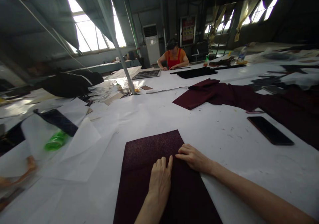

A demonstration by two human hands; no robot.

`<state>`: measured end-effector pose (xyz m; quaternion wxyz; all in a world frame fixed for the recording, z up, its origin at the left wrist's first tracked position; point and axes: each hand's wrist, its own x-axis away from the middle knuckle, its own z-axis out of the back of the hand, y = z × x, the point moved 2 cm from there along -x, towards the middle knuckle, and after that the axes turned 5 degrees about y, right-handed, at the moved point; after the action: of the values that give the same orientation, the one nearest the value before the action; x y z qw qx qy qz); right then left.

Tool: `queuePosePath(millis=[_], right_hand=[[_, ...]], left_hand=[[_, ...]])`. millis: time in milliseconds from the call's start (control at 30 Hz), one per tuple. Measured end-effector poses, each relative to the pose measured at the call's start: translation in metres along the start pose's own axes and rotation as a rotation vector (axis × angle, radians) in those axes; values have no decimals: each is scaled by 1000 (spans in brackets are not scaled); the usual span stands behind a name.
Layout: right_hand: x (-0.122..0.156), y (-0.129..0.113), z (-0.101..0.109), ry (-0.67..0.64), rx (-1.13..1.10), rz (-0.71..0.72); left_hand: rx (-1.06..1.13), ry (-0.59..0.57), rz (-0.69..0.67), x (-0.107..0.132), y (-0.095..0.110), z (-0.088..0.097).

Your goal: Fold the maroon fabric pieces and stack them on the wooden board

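Note:
A dark maroon fabric panel (149,151) lies flat on the white paper-covered table (219,131) right in front of me. My left hand (160,179) rests palm down on the panel's middle, fingers stretched out and together. My right hand (193,157) presses on the panel's right edge with its fingers curled at the tips, touching the cloth. Neither hand lifts anything.
A black phone (270,131) lies to the right. More maroon cloth (224,96) is piled beyond it. Loose white paper sheets (82,144), a green bottle (56,141) and a dark strip (58,121) lie left. A person in orange (174,57) works at the far end.

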<state>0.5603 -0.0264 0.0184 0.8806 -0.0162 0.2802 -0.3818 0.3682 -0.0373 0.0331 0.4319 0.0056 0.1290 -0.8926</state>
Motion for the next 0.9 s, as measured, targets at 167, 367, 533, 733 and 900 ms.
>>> queuePosePath(millis=[167,367,533,733,900], right_hand=[[8,5,7,-19,16,9],[15,8,17,-50,90,26],[28,12,22,-41,178,29],[49,15,38,14,224,-121],[25,-3,43,287,151,-251]], left_hand=[[-18,52,-56,-8,17,0],[-65,5,-62,-16,31,1],[-88,-22,-54,-23,36,5],[41,56,-22,-14,29,-2],[312,235,90,18,2,-8]])
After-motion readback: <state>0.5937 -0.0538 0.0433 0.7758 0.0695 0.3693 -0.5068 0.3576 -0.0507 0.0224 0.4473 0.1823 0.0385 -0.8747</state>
